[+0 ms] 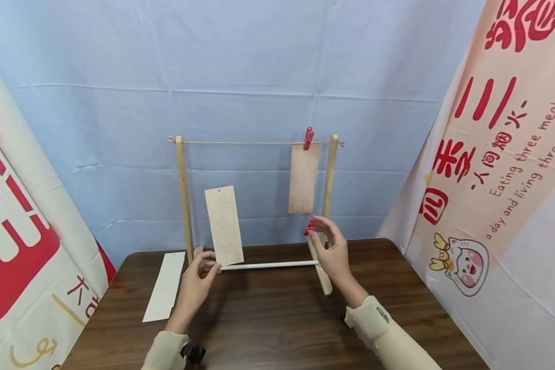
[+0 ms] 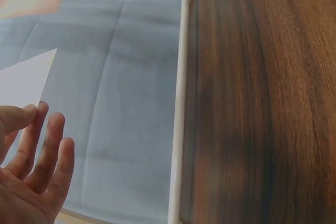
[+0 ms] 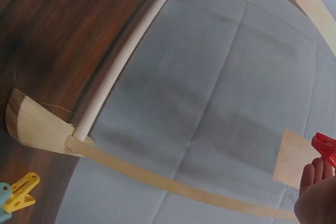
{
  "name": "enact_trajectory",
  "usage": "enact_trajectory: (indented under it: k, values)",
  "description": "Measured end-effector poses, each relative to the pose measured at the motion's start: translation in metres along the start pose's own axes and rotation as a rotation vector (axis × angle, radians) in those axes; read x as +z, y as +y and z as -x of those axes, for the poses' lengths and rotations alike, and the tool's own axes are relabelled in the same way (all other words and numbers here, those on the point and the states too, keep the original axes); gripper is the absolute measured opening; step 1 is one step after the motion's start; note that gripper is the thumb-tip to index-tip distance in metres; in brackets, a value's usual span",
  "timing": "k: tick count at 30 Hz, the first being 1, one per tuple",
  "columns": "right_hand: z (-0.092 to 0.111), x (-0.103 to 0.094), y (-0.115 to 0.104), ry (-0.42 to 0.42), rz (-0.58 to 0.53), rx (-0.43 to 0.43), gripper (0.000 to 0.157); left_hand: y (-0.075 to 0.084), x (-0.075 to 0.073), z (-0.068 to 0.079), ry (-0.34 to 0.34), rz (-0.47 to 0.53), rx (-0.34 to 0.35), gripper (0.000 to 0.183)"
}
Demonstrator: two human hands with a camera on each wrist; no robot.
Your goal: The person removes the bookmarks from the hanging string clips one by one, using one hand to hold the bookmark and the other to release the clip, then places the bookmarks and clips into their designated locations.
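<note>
My left hand pinches a pale wooden card by its lower corner, between thumb and fingertips. The card stands nearly upright, leaning a little, with a small hole at its top and faint line drawing near its bottom. A red clothespin is pinched in my right hand, in front of the frame's right post. Just above that hand, another wooden card hangs from the string, clipped by a second red clothespin. In the left wrist view the held card shows only a corner.
The wooden frame stands at the table's back, with a white rod across its base. A white card lies on the dark table at left. Yellow and blue clothespins lie near the frame's right foot.
</note>
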State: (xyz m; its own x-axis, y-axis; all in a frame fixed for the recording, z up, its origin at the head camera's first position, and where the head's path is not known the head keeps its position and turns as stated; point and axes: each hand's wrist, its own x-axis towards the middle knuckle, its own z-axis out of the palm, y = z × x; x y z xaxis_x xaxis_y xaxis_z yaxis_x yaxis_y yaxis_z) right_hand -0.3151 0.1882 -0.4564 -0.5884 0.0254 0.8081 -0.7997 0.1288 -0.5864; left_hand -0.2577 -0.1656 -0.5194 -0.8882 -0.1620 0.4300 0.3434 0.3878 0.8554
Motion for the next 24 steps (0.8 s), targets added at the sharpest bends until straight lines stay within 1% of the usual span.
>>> enact_trajectory:
  k: [4,9,11,13,16,19,24]
  values:
    - [0.003,0.000,-0.002,-0.001,0.000,0.004,0.043,0.000,-0.003,0.002,0.006,-0.010,0.005,0.028]
    - [0.005,-0.002,-0.023,-0.006,0.007,0.007,0.040,-0.003,-0.007,0.007,0.000,-0.026,0.006,0.029]
    - [0.007,-0.004,-0.027,-0.008,0.009,0.004,0.039,-0.004,-0.009,0.009,-0.006,-0.031,-0.004,0.029]
    - [0.011,-0.007,-0.021,-0.005,0.012,0.003,0.040,-0.005,-0.011,0.011,-0.013,-0.046,-0.012,0.028]
    - [0.017,-0.011,-0.005,0.003,0.016,0.015,0.042,-0.006,-0.014,0.015,-0.016,-0.060,-0.027,0.027]
    - [0.022,-0.016,0.008,0.011,0.023,0.030,0.043,-0.008,-0.016,0.016,-0.011,-0.070,-0.024,0.027]
    - [0.028,-0.025,0.014,0.005,0.029,0.062,0.043,-0.011,-0.019,0.020,-0.015,-0.065,-0.033,0.028]
